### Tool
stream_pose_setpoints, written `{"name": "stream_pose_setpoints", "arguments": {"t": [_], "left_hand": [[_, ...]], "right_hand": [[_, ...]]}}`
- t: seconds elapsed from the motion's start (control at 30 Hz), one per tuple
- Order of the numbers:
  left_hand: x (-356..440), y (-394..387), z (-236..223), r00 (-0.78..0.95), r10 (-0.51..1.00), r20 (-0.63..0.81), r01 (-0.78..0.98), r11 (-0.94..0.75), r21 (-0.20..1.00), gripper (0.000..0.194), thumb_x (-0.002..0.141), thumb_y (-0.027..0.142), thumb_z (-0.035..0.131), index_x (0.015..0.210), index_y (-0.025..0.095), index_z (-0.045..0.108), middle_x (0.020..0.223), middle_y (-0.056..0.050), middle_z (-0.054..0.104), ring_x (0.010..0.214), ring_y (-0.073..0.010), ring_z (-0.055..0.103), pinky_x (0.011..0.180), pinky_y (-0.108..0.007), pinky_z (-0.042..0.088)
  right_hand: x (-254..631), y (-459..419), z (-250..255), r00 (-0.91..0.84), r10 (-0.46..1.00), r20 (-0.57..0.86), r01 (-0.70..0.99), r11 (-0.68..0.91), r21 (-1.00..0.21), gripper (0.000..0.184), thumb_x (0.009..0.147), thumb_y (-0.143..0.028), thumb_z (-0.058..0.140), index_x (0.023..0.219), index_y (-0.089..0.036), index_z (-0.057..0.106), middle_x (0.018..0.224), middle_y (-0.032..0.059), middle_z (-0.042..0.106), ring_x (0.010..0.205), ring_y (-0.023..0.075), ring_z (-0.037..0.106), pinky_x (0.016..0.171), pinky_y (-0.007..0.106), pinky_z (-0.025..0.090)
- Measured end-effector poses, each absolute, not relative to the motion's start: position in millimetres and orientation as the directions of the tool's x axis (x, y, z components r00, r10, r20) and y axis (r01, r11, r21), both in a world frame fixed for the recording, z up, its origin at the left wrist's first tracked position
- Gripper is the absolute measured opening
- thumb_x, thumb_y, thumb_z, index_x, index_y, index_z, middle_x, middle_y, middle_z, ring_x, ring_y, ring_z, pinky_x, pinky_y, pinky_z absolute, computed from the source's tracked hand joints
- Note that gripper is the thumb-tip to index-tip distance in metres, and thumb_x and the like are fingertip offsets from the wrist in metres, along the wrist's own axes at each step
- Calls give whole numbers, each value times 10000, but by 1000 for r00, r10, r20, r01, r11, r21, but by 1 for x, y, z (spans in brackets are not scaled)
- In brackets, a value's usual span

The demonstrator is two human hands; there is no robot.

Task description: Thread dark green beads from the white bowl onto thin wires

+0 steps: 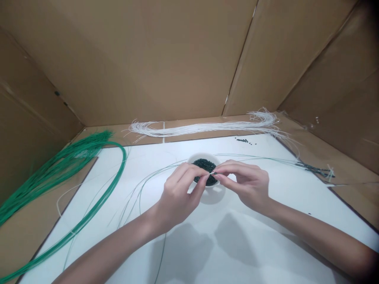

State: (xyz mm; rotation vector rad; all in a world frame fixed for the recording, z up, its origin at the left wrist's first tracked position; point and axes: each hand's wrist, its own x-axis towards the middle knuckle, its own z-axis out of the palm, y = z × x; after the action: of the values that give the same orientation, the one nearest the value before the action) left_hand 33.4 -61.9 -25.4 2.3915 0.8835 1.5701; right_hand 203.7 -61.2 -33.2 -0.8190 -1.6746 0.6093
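Above a white bowl [220, 188] full of dark green beads [211, 180], both my hands meet fingertip to fingertip. My left hand [180, 188] is closed in a pinch on a short white strand end [211, 172], which looks like thread. Thumb and index finger of my right hand [247, 183] pinch a tiny dark bead [215, 173] against that end. Whether the strand passes through the bead is too small to tell. My fingers hide part of the bowl's rim.
A bundle of white strands [204, 128] lies along the back. Green strands [114, 183] loop at the left. Loose beads [244, 140] dot the white board [183, 152] at the back right. Thin green strands run behind the bowl to a dark beaded bunch [315, 169]. Cardboard walls [154, 59] surround the board.
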Motion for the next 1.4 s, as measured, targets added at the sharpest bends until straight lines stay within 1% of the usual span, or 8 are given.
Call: {"name": "stream_pose_setpoints", "arguments": {"t": [0.1, 0.33, 0.6, 0.77, 1.4], "left_hand": [[33, -62, -26, 285, 542, 791, 387, -820, 422, 180, 733, 22, 568, 853, 154, 546, 731, -8, 606, 695, -84, 540, 616, -199, 459], [33, -62, -25, 287, 518, 806, 386, -833, 397, 170, 728, 18, 573, 840, 143, 545, 715, -7, 605, 689, -80, 537, 627, -196, 462], [33, -61, -27, 285, 515, 808, 386, -834, 395, 178, 736, 35, 572, 858, 161, 545, 726, -6, 605, 683, -87, 536, 614, -209, 468], [34, -62, -26, 276, 498, 822, 392, -839, 377, 190, 734, 28, 573, 868, 160, 543, 734, -6, 607, 689, -83, 543, 610, -198, 468], [33, -62, -27, 291, 518, 804, 388, -832, 396, 196, 740, 25, 561, 872, 168, 538, 739, -7, 607, 712, -93, 552, 622, -209, 473]], "right_hand": [[203, -62, -32, -125, 785, 607, 206, 619, -758, 133, 710, -105, 623, 777, -212, 665, 716, 30, 669, 636, 151, 604, 550, 292, 506], [204, -62, -31, -122, 783, 609, 213, 620, -755, 152, 703, -94, 631, 773, -224, 670, 706, 20, 667, 611, 138, 595, 539, 280, 491], [204, -62, -31, -120, 796, 594, 192, 606, -772, 164, 701, -92, 633, 778, -230, 673, 703, 11, 667, 614, 136, 593, 540, 274, 486], [203, -62, -29, -121, 808, 577, 198, 589, -784, 112, 709, -126, 633, 758, -219, 672, 695, 22, 667, 603, 139, 593, 529, 277, 487], [203, -64, -29, -128, 783, 609, 210, 622, -755, 130, 710, -109, 627, 766, -219, 669, 698, 24, 667, 623, 145, 603, 545, 283, 491]]}}
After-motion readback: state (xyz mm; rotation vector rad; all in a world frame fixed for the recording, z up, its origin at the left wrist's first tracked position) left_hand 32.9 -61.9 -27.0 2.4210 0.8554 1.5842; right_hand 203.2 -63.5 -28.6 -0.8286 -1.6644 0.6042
